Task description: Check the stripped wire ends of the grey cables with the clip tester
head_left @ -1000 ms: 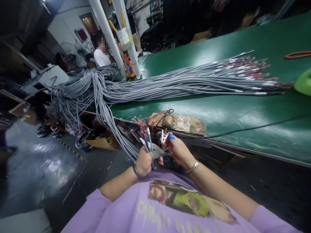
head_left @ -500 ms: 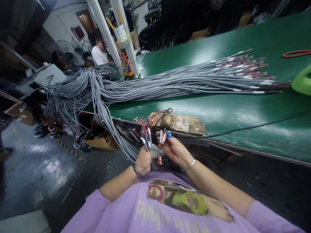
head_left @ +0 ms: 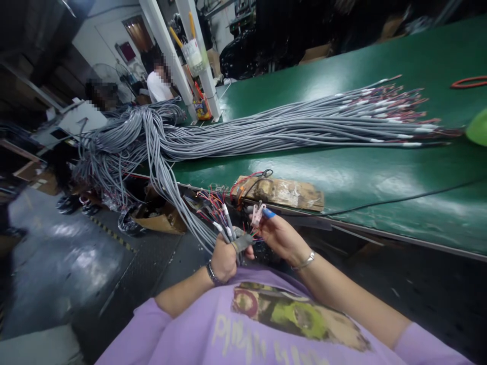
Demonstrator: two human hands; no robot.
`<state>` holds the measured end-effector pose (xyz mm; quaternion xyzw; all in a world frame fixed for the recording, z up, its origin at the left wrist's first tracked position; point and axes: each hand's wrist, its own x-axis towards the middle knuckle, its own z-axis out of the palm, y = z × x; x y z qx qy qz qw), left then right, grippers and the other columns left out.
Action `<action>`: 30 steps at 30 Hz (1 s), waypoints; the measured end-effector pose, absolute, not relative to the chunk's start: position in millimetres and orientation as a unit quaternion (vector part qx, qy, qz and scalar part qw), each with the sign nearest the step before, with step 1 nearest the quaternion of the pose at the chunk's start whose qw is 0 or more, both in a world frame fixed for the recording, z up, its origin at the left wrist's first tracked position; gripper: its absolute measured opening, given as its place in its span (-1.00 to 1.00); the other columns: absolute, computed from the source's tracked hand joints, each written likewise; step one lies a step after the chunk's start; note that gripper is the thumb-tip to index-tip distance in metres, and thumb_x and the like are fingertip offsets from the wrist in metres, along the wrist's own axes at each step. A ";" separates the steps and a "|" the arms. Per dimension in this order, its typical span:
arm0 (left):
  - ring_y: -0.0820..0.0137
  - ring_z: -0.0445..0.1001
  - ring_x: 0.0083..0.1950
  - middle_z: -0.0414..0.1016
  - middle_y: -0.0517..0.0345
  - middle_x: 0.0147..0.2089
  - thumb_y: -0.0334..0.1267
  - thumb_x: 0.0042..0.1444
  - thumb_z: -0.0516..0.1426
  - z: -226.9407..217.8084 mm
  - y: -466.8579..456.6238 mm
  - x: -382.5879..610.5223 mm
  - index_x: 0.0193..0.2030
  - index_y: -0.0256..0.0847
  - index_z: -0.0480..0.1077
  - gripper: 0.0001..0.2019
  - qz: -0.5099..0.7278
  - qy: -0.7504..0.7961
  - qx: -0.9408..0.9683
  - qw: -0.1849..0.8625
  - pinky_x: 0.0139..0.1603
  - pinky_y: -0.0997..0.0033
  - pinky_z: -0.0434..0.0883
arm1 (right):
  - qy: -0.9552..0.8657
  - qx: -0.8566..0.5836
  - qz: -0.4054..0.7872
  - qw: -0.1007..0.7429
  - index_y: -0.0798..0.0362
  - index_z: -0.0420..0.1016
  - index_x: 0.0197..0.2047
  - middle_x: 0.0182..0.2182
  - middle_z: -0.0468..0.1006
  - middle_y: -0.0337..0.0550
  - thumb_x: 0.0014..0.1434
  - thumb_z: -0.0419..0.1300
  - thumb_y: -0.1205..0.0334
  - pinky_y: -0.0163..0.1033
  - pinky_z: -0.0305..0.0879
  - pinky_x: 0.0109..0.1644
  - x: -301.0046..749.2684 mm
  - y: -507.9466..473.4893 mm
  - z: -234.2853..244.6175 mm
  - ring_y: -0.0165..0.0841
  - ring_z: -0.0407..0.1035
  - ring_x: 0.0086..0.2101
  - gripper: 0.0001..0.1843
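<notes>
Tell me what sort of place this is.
Most likely a wire-harness assembly workshop. A long green bench carries a thick bundle of grey cables with stripped coloured ends, the left hand grips a fistful of cable ends, the right hand pinches a small pale piece, and another person is farther along.

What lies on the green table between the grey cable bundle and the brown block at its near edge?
Nothing: in the head view, the green table is bare between the grey cable bundle and the brown block, showing only glare.

Green table [head_left: 380,175], taped block [head_left: 283,193] (near edge)
</notes>
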<state>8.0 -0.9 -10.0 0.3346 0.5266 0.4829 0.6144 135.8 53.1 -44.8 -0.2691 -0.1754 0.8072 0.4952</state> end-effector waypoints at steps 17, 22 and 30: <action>0.50 0.31 -0.68 0.36 0.23 -0.71 0.04 -0.40 0.38 -15.3 5.5 22.6 -0.64 -0.25 0.33 -0.56 0.497 0.547 0.312 0.597 -0.62 0.45 0.38 | -0.234 -0.249 0.805 0.485 0.01 0.54 -0.21 -0.54 0.50 -0.24 0.01 0.31 -0.13 -0.21 0.26 -0.43 134.2 52.8 -47.2 -0.33 0.36 -0.51 -0.59; 0.50 0.31 -0.68 0.36 0.22 -0.71 0.02 -0.40 0.39 -15.2 4.9 22.2 -0.64 -0.25 0.31 -0.56 0.496 0.546 0.312 0.599 -0.62 0.45 0.38 | -0.221 -0.259 0.802 0.491 0.01 0.53 -0.23 -0.47 0.54 -0.21 0.01 0.30 -0.15 -0.21 0.27 -0.40 132.7 51.9 -46.6 -0.33 0.37 -0.47 -0.59; 0.49 0.31 -0.68 0.36 0.22 -0.71 0.09 -0.35 0.36 -12.4 -1.5 17.1 -0.63 -0.25 0.33 -0.55 0.494 0.544 0.329 0.593 -0.59 0.43 0.40 | -0.192 -0.261 0.824 0.465 0.00 0.50 -0.39 -0.47 0.55 -0.22 -0.09 0.32 -0.25 -0.30 0.27 -0.39 138.2 49.6 -44.3 -0.41 0.36 -0.47 -0.54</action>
